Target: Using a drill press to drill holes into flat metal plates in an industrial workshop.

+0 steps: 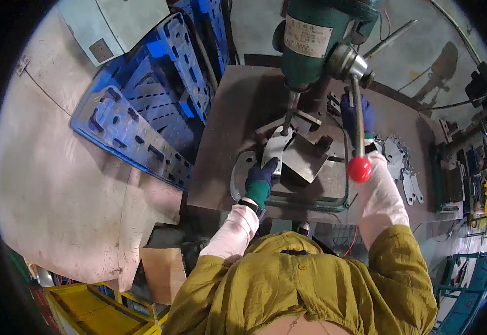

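Note:
My left hand (260, 177), in a dark blue glove with a green cuff, grips the near end of a flat, light-grey metal plate (276, 149). The plate's far end lies under the drill bit (288, 120) of a green drill press (308, 42), against a metal fixture (308, 156) on the machine's table. My right hand (361, 114), gloved alike, is at the feed lever (358, 95) with the red ball knob (359, 169). That lever crosses in front of the hand and hides part of its fingers, so its grip is unclear.
Another curved metal plate (242, 176) lies left of the fixture on the brown worktable (221, 120). Several grey plates (402, 162) are piled on the right among metal chips. Blue plastic pallets (137, 123) lean at the left, beside a large tan panel (59, 167).

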Demonstrator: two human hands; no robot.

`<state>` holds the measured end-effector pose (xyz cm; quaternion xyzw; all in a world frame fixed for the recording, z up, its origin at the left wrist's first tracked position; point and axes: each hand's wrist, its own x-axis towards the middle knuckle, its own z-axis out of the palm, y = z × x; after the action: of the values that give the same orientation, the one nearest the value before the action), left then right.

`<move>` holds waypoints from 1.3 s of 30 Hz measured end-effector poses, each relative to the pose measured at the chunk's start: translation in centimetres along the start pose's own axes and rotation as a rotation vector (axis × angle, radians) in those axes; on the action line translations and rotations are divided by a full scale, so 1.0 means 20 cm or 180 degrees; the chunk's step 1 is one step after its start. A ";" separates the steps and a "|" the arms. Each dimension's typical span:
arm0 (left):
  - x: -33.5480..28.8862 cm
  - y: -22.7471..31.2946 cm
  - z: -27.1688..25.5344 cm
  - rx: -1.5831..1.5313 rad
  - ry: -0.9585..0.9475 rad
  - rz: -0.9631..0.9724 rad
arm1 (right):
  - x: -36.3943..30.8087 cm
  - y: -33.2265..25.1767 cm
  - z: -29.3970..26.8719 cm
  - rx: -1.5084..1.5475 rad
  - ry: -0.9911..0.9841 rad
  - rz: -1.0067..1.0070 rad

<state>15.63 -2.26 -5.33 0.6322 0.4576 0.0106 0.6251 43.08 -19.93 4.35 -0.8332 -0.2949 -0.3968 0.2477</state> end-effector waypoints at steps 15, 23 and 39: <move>-0.08 0.04 0.02 -0.0559 -0.0105 0.0190 | 0.04 -0.77 -0.91 0.5745 -0.2533 0.2308; 0.11 -0.13 0.01 -0.0053 -0.0181 0.0577 | 0.53 -0.85 -1.14 0.7497 -0.3378 0.3659; -0.02 -0.71 -0.28 0.0579 0.1795 0.0797 | -0.59 0.10 -0.88 0.5310 -0.1577 0.4541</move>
<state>4.08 -1.02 -15.20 0.7091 0.5305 0.2212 0.4084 29.40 -36.21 4.40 -0.4410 0.0348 0.3335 0.8325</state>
